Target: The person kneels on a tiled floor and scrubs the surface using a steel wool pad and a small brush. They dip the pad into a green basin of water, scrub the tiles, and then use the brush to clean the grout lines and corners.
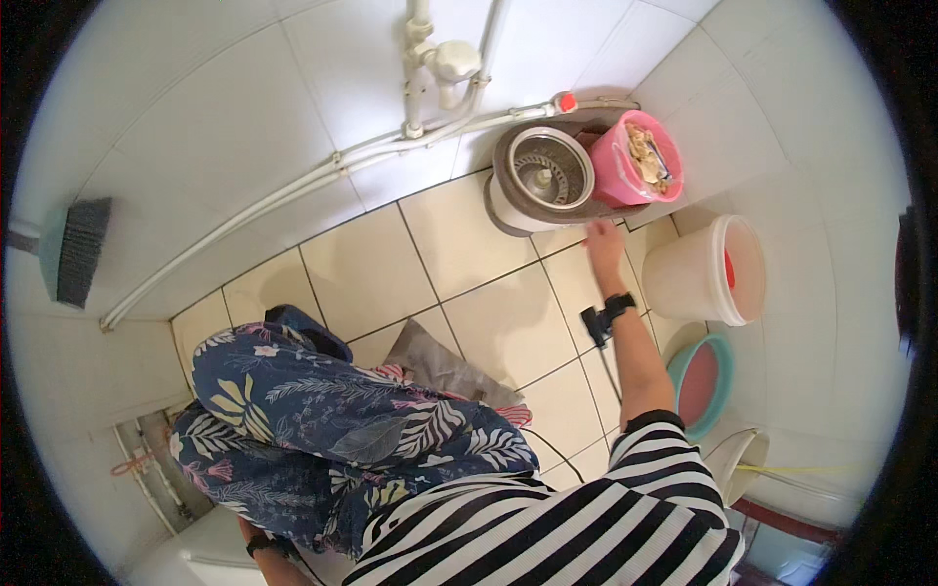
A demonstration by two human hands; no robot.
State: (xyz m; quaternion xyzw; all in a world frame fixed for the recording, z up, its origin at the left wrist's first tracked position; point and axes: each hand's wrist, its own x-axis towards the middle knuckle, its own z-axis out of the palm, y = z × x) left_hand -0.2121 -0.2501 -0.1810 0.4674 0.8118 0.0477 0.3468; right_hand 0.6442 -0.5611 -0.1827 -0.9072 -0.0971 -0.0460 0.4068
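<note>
My right hand [604, 242] reaches forward over the floor, close to the front edge of what looks like a spin mop bucket [511, 201]. Its fingers are bent and blurred, so I cannot tell whether they touch the bucket. A slotted steel basket [542, 176] with a pale hub sits in the bucket's brown top. Against its right end leans a pink bin [614, 168], lined with plastic and holding crumpled waste [645, 155]. My left hand [248, 527] is low at the left, its fingers hidden behind my floral trousers. Both wrists wear black straps.
Along the right wall stand a cream bucket [678, 271], a turquoise basin [722, 373] and another pale container [751, 447]. White pipes [293, 187] run along the left wall, where a broom head [77, 253] hangs. A grey flat item [447, 359] lies by my legs; a thin cable [560, 450] trails nearby.
</note>
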